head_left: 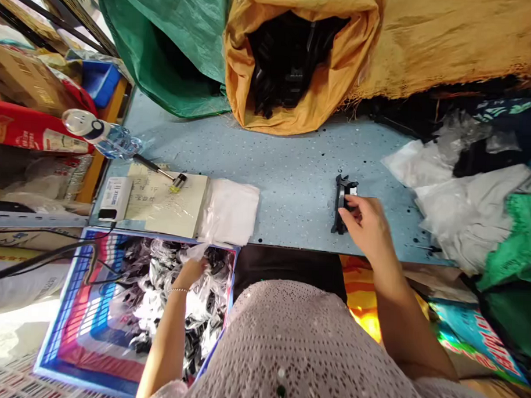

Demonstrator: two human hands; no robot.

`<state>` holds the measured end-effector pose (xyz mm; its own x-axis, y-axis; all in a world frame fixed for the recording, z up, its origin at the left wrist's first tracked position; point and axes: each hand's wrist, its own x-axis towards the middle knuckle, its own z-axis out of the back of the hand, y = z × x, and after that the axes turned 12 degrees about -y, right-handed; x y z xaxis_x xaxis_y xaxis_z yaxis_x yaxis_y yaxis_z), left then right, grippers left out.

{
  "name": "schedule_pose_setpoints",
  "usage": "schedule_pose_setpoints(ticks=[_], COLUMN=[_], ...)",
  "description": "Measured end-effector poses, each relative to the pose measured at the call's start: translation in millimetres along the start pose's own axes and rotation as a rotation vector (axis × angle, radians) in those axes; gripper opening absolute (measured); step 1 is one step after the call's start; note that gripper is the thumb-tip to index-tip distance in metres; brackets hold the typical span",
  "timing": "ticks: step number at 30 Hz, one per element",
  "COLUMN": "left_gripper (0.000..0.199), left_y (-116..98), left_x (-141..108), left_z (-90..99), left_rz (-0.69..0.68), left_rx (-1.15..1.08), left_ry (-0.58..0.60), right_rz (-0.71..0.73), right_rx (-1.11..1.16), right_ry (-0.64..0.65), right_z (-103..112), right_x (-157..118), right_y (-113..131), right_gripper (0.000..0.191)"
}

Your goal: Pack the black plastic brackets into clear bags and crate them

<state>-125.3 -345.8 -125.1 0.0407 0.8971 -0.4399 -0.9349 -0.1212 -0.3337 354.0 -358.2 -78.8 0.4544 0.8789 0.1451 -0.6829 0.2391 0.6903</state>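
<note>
On the right half of the blue speckled table (292, 191) lies a black plastic part (340, 210). My right hand (365, 223) is at its right side, thumb and fingers bent toward each other at the part. My left hand (192, 272) is over the blue basket (73, 297) at the table's front left, at the edge of a clear plastic bag (198, 252); its fingertips are partly hidden. Many bagged black parts (157, 294) fill the basket. A stack of white bags (232, 209) lies on the table just above the basket.
An orange sack (300, 122) of black parts and a green sack (186, 100) stand at the back. At the left are a bottle (115, 141), a tool with a black handle (147, 163), cardboard (187, 208) and a white device (116, 196). White cloth and plastic (469, 212) pile up at the right.
</note>
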Motion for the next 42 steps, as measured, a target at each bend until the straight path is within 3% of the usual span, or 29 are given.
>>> schedule_pose_setpoints(ticks=[1, 3, 4, 5, 8, 9, 10, 13, 16, 19, 22, 24, 26, 29, 30, 34, 36, 39, 42], left_gripper=[0.015, 0.02, 0.024, 0.027, 0.019, 0.013, 0.008, 0.009, 0.015, 0.021, 0.012, 0.007, 0.016, 0.036, 0.039, 0.047, 0.05, 0.051, 0.057], left_y=[-13, -47, -67, -88, -140, -150, -155, -146, -126, -120, -125, -125, -122, -112, -109, -103, -105, -114, -127], left_x=[-2, -2, 2, 10, 45, 58, 69, 87, 87, 84, 81, 76, 67, 57, 57, 63, 61, 42, 14], left_z=[-1.2, 0.6, 2.1, 3.0, 2.2, 1.7, 1.9, 7.5, 14.5, 14.8, 13.6, 17.1, 24.3, 36.4, 39.4, 43.3, 41.3, 34.1, 24.0], left_rz=[-0.04, -0.159, -0.224, -0.28, -0.282, -0.254, -0.235, -0.216, -0.134, -0.049, -0.056, -0.119, -0.231, -0.351, -0.373, -0.482, -0.515, -0.615, -0.824], left_rx=[-0.049, -0.223, -0.325, -0.415, -0.402, -0.363, -0.352, -0.444, -0.618, -0.825, -0.889, -0.817, -0.589, -0.198, -0.144, -0.273, -0.357, -0.399, -0.411], left_ry=[0.083, 0.219, 0.196, 0.101, -0.443, -0.543, -0.568, -0.449, -0.394, -0.355, -0.355, -0.442, -0.562, -0.625, -0.62, -0.601, -0.622, -0.653, -0.537], right_rz=[0.012, -0.046, -0.082, -0.107, -0.136, -0.164, -0.214, -0.418, -0.549, -0.58, -0.659, -0.746, -0.785, -0.74, -0.701, -0.639, -0.713, -0.729, -0.582], right_rx=[-0.167, -0.4, -0.456, -0.479, -0.388, -0.288, -0.148, 0.405, 0.801, 1.03, 1.206, 1.233, 1.199, 1.185, 1.201, 1.204, 1.207, 1.19, 0.96], right_ry=[-0.029, 0.036, 0.09, 0.134, 0.151, 0.142, 0.143, 0.214, 0.416, 0.697, 0.927, 0.963, 0.891, 0.804, 0.864, 1.381, 1.484, 1.394, 1.044], right_z=[4, 7, 7, 6, 3, 2, 1, -7, -27, -61, -110, -141, -161, -159, -151, -122, -125, -144, -157], right_x=[2, 4, 4, 5, 6, 5, 4, -3, -8, -7, -3, 0, 2, 0, -2, -16, -26, -35, -36], right_y=[-7, -22, -29, -35, -47, -48, -47, -29, 7, 53, 95, 115, 124, 119, 113, 84, 77, 80, 91], right_gripper=[0.055, 0.062, 0.058, 0.05, 0.033, 0.031, 0.031, 0.034, 0.037, 0.04, 0.038, 0.031, 0.023, 0.02, 0.022, 0.034, 0.036, 0.034, 0.03])
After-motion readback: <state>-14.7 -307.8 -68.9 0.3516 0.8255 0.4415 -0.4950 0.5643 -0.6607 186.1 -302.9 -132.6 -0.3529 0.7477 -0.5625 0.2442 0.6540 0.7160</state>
